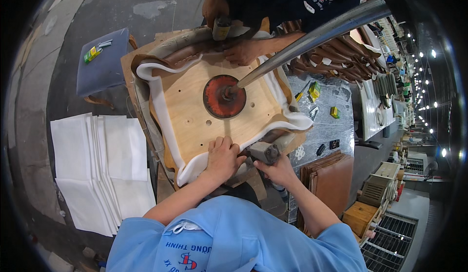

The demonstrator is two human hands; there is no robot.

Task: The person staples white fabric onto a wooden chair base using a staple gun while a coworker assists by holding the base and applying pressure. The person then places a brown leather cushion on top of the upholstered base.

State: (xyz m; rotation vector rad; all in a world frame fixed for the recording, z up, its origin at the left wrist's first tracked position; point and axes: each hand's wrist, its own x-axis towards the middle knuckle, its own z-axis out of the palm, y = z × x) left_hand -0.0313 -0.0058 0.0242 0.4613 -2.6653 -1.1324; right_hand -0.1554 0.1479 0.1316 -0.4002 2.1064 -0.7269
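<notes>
A square wooden seat panel lies underside up, with white padding and brown leather around its edges. A red round press plate on a metal pole bears on its middle. At the near edge my left hand has its fingers curled down over the padding and cover edge. My right hand is closed around a grey staple gun, whose nose is near the padding edge beside my left hand. Opposite, a co-worker's hand holds another staple gun; their other hand presses the far edge.
White padding sheets are stacked at the left. Beyond them stands a blue-grey upholstered stool with a small box on it. On the right, a plastic-covered table bears small boxes, brown leather pieces and a leather pile.
</notes>
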